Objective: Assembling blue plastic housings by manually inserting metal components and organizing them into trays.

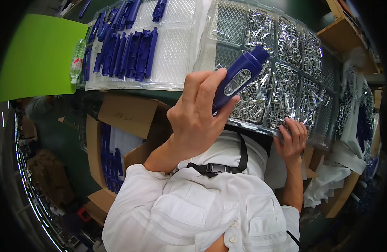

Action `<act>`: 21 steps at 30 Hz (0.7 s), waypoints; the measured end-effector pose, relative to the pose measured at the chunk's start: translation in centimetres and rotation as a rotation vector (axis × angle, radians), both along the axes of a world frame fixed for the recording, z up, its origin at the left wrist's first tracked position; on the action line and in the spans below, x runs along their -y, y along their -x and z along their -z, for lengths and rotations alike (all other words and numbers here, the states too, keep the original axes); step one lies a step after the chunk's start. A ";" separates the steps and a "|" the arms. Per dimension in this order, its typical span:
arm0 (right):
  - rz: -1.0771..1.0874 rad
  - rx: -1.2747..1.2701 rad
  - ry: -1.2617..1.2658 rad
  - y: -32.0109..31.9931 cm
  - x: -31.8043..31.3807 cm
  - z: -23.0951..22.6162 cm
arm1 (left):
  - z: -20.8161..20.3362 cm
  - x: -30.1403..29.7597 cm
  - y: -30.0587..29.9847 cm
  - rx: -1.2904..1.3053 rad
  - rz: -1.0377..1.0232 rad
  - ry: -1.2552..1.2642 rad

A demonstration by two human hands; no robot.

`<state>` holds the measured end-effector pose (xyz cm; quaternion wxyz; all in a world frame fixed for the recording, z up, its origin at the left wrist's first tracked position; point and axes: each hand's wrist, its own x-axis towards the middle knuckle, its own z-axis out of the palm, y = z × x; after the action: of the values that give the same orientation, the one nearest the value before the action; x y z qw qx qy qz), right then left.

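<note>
My left hand [198, 111] is closed around a dark blue plastic casing [242, 74], raised in front of the trays and tilted up to the right. The casing is tube-shaped with a narrower end, and a silver oval frame [237, 82] shows on its side. At the near edge of a clear compartment tray [249, 125], my right hand [292, 138] has its fingers bent over the rim, apart from the thumb, beside the metal pieces. Heaps of shiny oval metal frames [281, 90] fill several of the compartments.
A second clear tray [172, 54] on the left bears rows of blue plastic parts [132, 54]. Beside it are a plastic bottle [77, 61] and a green sheet [38, 54]. An open cardboard box [94, 147] with blue parts stands below. Plastic bags [349, 113] hang at right.
</note>
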<state>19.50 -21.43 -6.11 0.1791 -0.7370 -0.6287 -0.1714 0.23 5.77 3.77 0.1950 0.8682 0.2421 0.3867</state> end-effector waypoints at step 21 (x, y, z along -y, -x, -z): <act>0.143 -0.046 -0.005 -1.9 -0.8 -4.2 | -1.5 -4.6 -5.2 -0.062 -0.078 -0.103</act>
<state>21.43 -20.66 -1.94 0.1827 -0.7834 -0.5697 -0.1684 5.47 10.41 5.28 0.1273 0.8786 0.2611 0.3790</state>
